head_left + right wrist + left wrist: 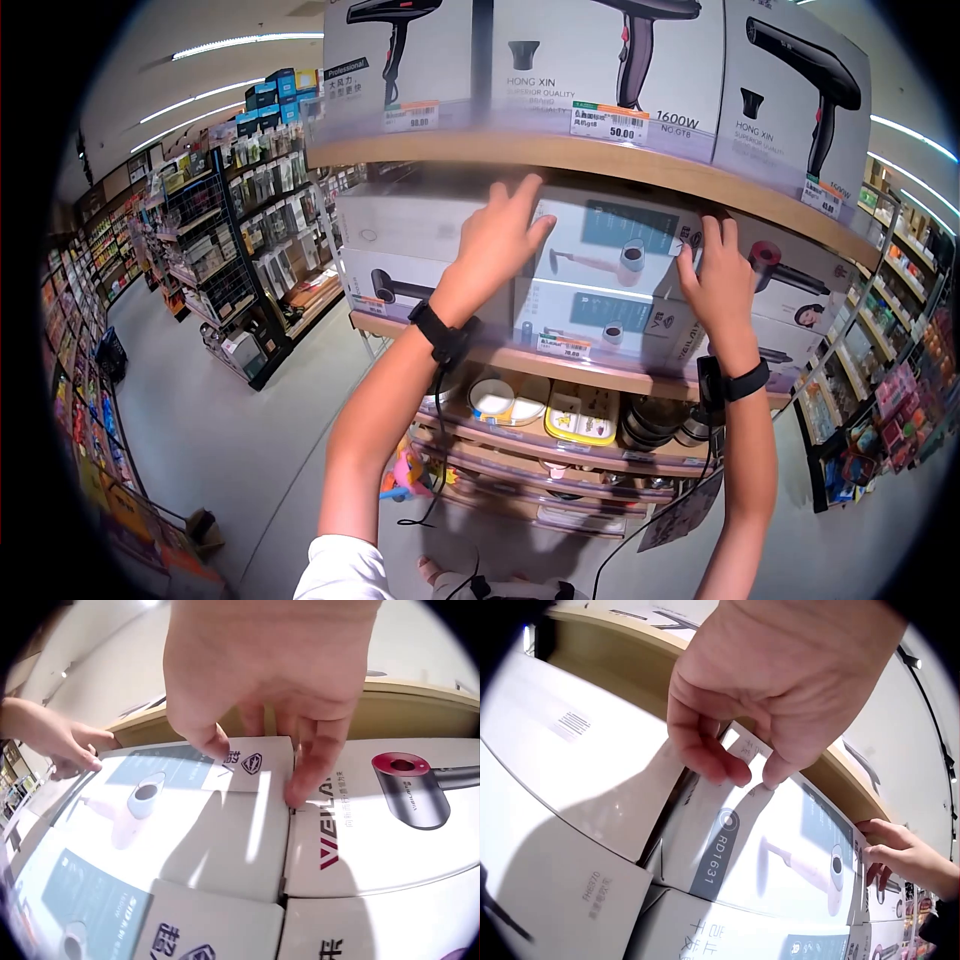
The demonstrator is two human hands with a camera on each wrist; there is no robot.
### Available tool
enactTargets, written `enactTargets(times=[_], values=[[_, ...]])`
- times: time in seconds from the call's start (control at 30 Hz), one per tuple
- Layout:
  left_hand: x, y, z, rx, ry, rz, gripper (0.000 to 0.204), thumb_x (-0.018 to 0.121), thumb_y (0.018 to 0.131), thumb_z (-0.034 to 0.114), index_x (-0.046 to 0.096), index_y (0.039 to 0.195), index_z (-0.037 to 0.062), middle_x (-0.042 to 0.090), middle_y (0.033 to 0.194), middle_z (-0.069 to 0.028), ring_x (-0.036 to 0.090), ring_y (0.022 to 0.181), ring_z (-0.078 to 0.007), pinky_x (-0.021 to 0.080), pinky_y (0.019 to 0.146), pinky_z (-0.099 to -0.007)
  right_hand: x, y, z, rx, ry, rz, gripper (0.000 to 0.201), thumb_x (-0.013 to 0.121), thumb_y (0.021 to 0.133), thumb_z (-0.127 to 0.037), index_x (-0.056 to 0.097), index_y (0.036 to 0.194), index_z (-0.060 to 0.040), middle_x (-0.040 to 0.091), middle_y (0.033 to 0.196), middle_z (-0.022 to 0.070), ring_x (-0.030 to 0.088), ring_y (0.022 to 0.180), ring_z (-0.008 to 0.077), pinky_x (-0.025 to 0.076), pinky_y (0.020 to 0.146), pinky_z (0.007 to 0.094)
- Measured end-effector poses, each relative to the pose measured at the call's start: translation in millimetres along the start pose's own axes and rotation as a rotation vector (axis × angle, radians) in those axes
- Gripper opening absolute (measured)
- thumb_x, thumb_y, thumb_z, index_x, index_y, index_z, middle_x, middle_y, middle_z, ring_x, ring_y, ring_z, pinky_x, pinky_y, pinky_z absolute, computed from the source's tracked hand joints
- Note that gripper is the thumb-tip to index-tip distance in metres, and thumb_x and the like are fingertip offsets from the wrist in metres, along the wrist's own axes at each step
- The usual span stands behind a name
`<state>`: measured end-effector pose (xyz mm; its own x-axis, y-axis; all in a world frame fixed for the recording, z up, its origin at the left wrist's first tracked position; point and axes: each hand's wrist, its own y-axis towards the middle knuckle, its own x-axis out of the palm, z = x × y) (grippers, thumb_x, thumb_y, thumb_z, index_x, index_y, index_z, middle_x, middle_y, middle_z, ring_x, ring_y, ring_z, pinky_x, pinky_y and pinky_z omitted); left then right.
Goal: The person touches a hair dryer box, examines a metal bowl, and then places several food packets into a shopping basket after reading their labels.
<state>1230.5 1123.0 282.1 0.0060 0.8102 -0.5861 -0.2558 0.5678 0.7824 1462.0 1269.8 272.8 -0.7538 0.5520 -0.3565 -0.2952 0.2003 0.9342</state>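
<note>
At upper white box ends, L hand & R hand both open, fingertips touching; box sits atop lower box, under wooden shelf. Best w/ even pressure, box lvl, nbrs undisturbed.

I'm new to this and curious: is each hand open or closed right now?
Left hand: open, fingers loosely bent at the dryer box's upper left corner.
Right hand: open, fingertips at the same box's right end.

Strip lights, grey floor, yellow-rimmed tray
</note>
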Motion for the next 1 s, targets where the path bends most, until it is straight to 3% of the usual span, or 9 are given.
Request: enactTargets(times=[0.13, 0.33, 0.53, 0.63, 0.73, 0.77, 0.87, 0.9, 1.0], values=[[3.0, -5.3, 2.6, -0.013, 0.003, 0.011, 0.047, 0.056, 0.088, 0.032, 0.041, 0.126, 0.0074, 0.049, 0.1, -0.0223, 0.059, 0.075, -0.0428, 0.049, 0.066, -0.0484, -3.2, -1.6, -3.6, 0.04, 0.03, -0.027, 0.033, 0.058, 0.081, -0.019, 0.054, 0.11, -0.0033, 0.051, 0.105, 0.0187, 0.062, 0.071, 0.0379, 0.051, 0.059, 0.0441], [12.9, -8.5, 8.8, -0.009, 0.0, 0.067, 0.045, 0.051, 0.089, 0.03, 0.038, 0.126, 0.0073, 0.045, 0.104, -0.0249, 0.057, 0.077, -0.0474, 0.048, 0.067, -0.0511, -2.8, -3.6, -8.7, 0.048, 0.093, 0.087, 0.039, 0.058, 0.081, -0.021, 0.055, 0.114, -0.0023, 0.05, 0.116, 0.0217, 0.063, 0.073, 0.0381, 0.052, 0.063, 0.0433], [8.2, -5.0, 11.8, -0.035, 0.049, 0.012, 0.044, 0.052, 0.088, 0.03, 0.039, 0.124, 0.0071, 0.046, 0.104, -0.0242, 0.057, 0.075, -0.0477, 0.048, 0.065, -0.0515, -9.6, -16.9, 9.9, 0.093, 0.25, -0.02, 0.036, 0.057, 0.081, -0.017, 0.056, 0.114, -0.0027, 0.053, 0.12, 0.0192, 0.063, 0.076, 0.0377, 0.053, 0.065, 0.0419], [7.4, -4.8, 10.8, -0.001, 0.039, 0.027, 0.044, 0.053, 0.088, 0.03, 0.04, 0.124, 0.007, 0.046, 0.104, -0.0237, 0.057, 0.073, -0.0469, 0.049, 0.064, -0.0508, -17.2, -14.3, 46.6, 0.038, 0.176, 0.196, 0.033, 0.056, 0.081, -0.016, 0.057, 0.112, -0.0023, 0.058, 0.114, 0.0162, 0.064, 0.076, 0.0364, 0.052, 0.066, 0.0405], [11.8, -7.9, 11.4, 0.0, 0.051, 0.076, 0.044, 0.053, 0.088, 0.029, 0.04, 0.124, 0.0068, 0.046, 0.103, -0.0232, 0.057, 0.072, -0.046, 0.049, 0.063, -0.05, -24.3, -3.6, 74.3, 0.054, 0.102, 0.175, 0.029, 0.057, 0.082, -0.016, 0.058, 0.107, -0.0015, 0.062, 0.1, 0.014, 0.063, 0.075, 0.0361, 0.052, 0.064, 0.041], [13.2, -9.1, 9.9, 0.007, 0.059, 0.095, 0.044, 0.053, 0.088, 0.029, 0.04, 0.124, 0.0068, 0.046, 0.103, -0.0231, 0.057, 0.072, -0.0458, 0.049, 0.063, -0.05, -26.6, -0.7, 76.1, 0.064, 0.104, 0.112, 0.026, 0.057, 0.083, -0.022, 0.058, 0.099, -0.0011, 0.061, 0.09, 0.0161, 0.062, 0.071, 0.0369, 0.05, 0.062, 0.0432], [18.6, -8.1, 8.8, 0.022, 0.076, 0.128, 0.044, 0.053, 0.088, 0.028, 0.04, 0.124, 0.0061, 0.046, 0.103, -0.023, 0.057, 0.072, -0.0454, 0.049, 0.062, -0.0501, -20.2, 4.4, 83.1, 0.077, -0.181, -0.128, 0.03, 0.057, 0.084, -0.029, 0.056, 0.095, -0.0008, 0.058, 0.082, 0.017, 0.061, 0.067, 0.0371, 0.05, 0.06, 0.0444], [18.1, -8.1, 9.2, 0.022, 0.083, 0.121, 0.044, 0.052, 0.089, 0.028, 0.04, 0.124, 0.0054, 0.046, 0.103, -0.0231, 0.057, 0.072, -0.0454, 0.049, 0.063, -0.0501, -18.8, 3.1, 84.0, 0.01, -0.189, -0.094, 0.034, 0.057, 0.085, -0.034, 0.056, 0.093, -0.0013, 0.057, 0.081, 0.0182, 0.06, 0.065, 0.0375, 0.05, 0.059, 0.0444], [19.8, -6.2, 4.4, 0.028, 0.093, 0.104, 0.045, 0.052, 0.089, 0.027, 0.039, 0.124, 0.0031, 0.046, 0.104, -0.0232, 0.057, 0.073, -0.0457, 0.049, 0.063, -0.0504, -19.9, 3.3, 86.6, 0.039, -0.24, -0.142, 0.034, 0.057, 0.085, -0.034, 0.056, 0.095, -0.0019, 0.057, 0.082, 0.0185, 0.06, 0.065, 0.0379, 0.05, 0.059, 0.0451]])
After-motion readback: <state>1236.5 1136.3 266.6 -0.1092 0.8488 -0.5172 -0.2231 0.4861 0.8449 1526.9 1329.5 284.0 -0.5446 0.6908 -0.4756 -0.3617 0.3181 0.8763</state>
